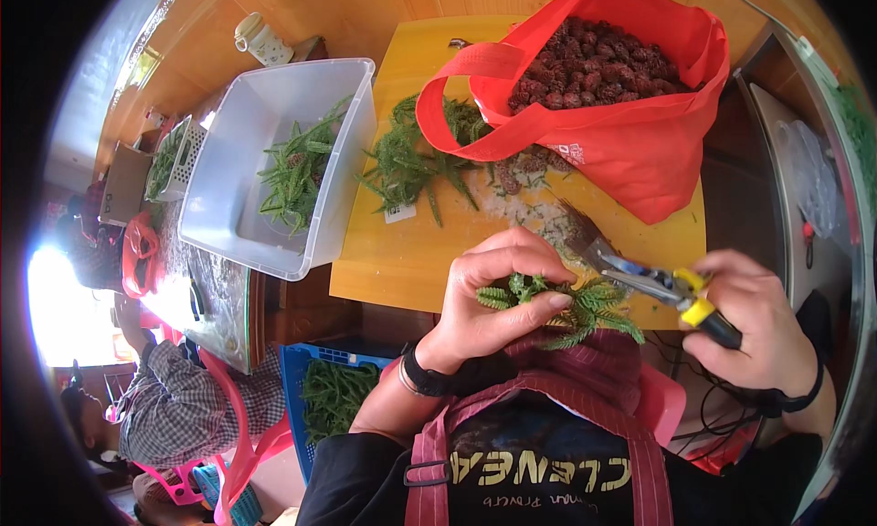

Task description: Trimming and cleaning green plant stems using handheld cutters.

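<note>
My left hand (493, 293) pinches a green evergreen sprig (594, 318) between thumb and fingers, close to my chest at the table's near edge. Wrapped round yellow-and-black handles, my right hand (758, 325) holds metal pliers (671, 296). Their jaws point left and away from me, just beyond the sprig and apart from it as far as I can tell. Past the jaws lies a dark, bristly thing (577, 224) whose kind I cannot make out. More green sprigs (411, 156) are heaped on the yellow table (402, 265).
A red bag (630, 151) full of brown pine cones (594, 64) stands at the far right. Pale crumbs (530, 197) lie before it. Left are a clear bin (215, 206) with sprigs and a blue crate (294, 380) of greenery. Another person (183, 403) sits far left.
</note>
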Available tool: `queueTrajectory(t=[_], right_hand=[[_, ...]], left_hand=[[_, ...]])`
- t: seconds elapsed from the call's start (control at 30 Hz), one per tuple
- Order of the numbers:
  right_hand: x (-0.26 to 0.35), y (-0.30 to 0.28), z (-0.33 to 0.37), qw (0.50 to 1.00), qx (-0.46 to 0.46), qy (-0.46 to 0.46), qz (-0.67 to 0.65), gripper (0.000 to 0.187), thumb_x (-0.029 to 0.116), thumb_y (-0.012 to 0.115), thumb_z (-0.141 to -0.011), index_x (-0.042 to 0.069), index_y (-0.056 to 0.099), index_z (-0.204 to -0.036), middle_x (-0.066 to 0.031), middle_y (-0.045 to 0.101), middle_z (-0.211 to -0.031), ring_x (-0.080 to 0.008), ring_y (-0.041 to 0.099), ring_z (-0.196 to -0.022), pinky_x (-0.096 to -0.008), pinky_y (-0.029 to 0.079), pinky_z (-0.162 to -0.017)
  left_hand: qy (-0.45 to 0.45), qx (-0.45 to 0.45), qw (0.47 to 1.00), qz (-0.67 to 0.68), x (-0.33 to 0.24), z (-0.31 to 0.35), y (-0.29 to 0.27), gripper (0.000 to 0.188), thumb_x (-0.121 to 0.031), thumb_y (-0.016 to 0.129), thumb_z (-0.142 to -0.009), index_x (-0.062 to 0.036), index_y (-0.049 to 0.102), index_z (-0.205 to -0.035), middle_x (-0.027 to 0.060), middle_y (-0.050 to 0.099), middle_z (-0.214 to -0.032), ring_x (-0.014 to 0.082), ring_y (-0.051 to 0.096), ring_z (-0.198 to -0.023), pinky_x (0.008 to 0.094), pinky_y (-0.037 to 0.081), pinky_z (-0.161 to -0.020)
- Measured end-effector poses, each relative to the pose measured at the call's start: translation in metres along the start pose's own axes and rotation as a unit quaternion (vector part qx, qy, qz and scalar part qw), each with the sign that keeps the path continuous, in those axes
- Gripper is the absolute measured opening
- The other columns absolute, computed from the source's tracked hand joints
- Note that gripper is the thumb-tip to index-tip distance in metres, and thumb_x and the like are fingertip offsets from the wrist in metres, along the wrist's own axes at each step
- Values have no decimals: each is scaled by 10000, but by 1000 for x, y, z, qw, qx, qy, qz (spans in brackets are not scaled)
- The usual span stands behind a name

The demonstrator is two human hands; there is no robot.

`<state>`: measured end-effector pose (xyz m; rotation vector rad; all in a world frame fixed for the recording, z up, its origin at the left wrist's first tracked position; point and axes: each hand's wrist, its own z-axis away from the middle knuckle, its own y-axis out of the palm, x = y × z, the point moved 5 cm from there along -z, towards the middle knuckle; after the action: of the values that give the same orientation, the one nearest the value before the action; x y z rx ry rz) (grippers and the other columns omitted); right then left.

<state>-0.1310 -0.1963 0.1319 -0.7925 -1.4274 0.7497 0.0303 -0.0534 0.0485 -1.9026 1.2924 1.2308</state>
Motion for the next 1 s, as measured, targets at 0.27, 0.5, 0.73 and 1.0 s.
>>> queueTrajectory(t=[0.27, 0.5, 0.73, 1.0], right_hand=[[4, 11, -4, 987, -83, -49, 125, 213, 145, 713, -623, 12, 569, -706, -100, 581, -728, -307, 562, -900, -384, 473, -731], [-2, 15, -5, 979, -105, -60, 165, 206, 131, 706, -574, 30, 548, -658, -78, 552, -683, -289, 563, -861, -372, 480, -692], [-6, 18, -4, 981, -103, -65, 154, 202, 127, 704, -572, 31, 545, -651, -79, 540, -657, -286, 568, -828, -361, 487, -671], [-7, 18, -5, 983, -92, -72, 144, 204, 141, 713, -586, 31, 553, -650, -89, 571, -671, -285, 575, -791, -354, 490, -647]], left_hand=[[-48, -26, 999, 7, 5, 1, 6, 129, 13, 684, -676, -5, 603, -774, 82, 574, -775, 198, 546, -748, 313, 433, -705], [-72, -39, 996, 31, 7, 2, 7, 123, 24, 680, -673, -11, 574, -724, 66, 546, -739, 186, 531, -729, 303, 420, -680], [-70, -32, 996, 37, 9, 3, 7, 123, 28, 679, -671, -16, 576, -722, 62, 542, -734, 183, 524, -727, 303, 416, -675], [-56, -23, 997, 43, 9, 2, 7, 111, 24, 674, -685, -17, 580, -725, 64, 540, -730, 186, 525, -729, 304, 420, -671]])
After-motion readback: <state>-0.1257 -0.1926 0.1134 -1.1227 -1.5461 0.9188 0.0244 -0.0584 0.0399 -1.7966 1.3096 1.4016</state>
